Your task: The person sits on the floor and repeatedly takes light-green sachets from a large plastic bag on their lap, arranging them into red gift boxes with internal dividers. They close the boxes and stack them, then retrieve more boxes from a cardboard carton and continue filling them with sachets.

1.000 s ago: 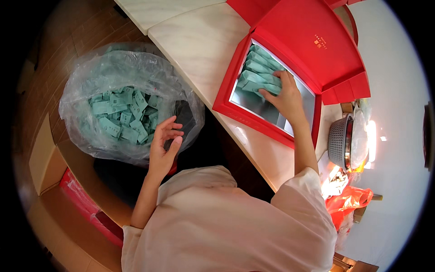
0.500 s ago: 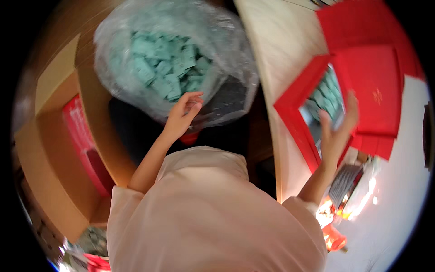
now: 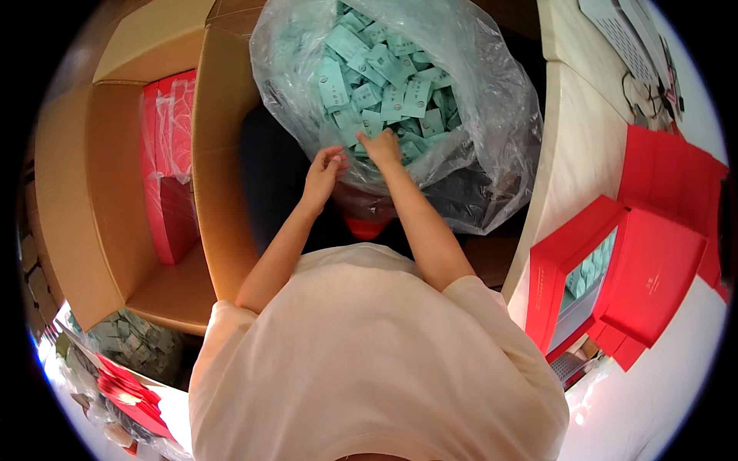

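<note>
A big clear plastic bag (image 3: 492, 100) full of small mint-green sachets (image 3: 384, 61) stands ahead of me between my knees. My right hand (image 3: 382, 148) reaches into its near side, fingers closed on a green sachet at the edge of the heap; its fingertips are partly hidden among the sachets. Just left of it, my left hand (image 3: 324, 173) hovers at the bag's near rim with loosely curled fingers, apparently holding nothing. To the right, an open red gift box (image 3: 538, 296) on the table holds rows of green sachets behind its cut-out front.
On my left stands an open cardboard carton (image 3: 115, 177) with plastic-wrapped red boxes (image 3: 171, 138) inside. More red boxes (image 3: 661, 169) and a grey perforated device (image 3: 619, 34) are on the pale table (image 3: 576, 131). Red packaging (image 3: 134, 392) lies at the lower left.
My right hand has left the red gift box and moved left into the bag of sachets. My left hand stays by the bag's rim. The whole view has shifted.
</note>
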Tool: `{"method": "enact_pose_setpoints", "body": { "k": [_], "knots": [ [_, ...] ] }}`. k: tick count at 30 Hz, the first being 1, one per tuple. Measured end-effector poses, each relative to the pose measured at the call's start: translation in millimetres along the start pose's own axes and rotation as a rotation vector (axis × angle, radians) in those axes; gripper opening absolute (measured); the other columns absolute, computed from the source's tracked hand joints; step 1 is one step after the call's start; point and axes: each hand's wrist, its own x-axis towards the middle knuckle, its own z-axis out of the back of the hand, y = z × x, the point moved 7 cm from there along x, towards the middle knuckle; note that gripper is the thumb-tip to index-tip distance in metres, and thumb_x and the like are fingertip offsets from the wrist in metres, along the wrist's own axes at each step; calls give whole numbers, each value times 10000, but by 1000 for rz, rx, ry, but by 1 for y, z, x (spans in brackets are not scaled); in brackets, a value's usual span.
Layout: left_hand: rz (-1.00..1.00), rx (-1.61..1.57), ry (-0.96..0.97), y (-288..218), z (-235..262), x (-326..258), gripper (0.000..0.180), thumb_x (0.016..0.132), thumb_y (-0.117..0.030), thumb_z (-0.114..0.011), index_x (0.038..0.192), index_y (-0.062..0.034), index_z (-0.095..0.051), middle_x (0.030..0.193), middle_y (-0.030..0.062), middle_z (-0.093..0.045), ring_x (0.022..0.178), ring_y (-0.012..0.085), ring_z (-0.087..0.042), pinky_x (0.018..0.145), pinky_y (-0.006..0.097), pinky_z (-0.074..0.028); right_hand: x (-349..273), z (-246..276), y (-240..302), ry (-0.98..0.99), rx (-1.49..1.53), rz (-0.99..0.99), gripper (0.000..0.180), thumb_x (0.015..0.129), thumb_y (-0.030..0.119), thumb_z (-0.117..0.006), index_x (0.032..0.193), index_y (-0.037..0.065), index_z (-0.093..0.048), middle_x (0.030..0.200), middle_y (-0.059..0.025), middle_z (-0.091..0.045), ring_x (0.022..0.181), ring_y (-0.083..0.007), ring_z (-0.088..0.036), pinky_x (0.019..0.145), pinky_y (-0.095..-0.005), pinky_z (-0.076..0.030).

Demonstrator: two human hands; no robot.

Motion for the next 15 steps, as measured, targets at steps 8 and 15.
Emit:
{"method": "enact_pose_setpoints", "body": {
  "k": [8, 15],
  "knots": [
    [23, -167, -128, -11, 3, 29, 461, 960, -302, -503, 1344, -74, -388, 1241, 120, -527, 1088, 197, -536, 936, 337, -413, -7, -13, 19, -143, 180, 246, 461, 716, 225, -724, 1065, -14, -541, 1017, -230, -568, 982, -404, -546, 822, -448, -462],
    [185, -337, -93, -16, -9, 31, 658, 926, -401, -559, 1389, -42, -259, 1238, 136, -476, 1137, 233, -505, 932, 353, -440, -100, 56, 65, -55, 244, 717, 377, 804, 100, -647, 1149, 19, -519, 1134, -177, -554, 1041, -375, -532, 865, -428, -441]
  ]
}}
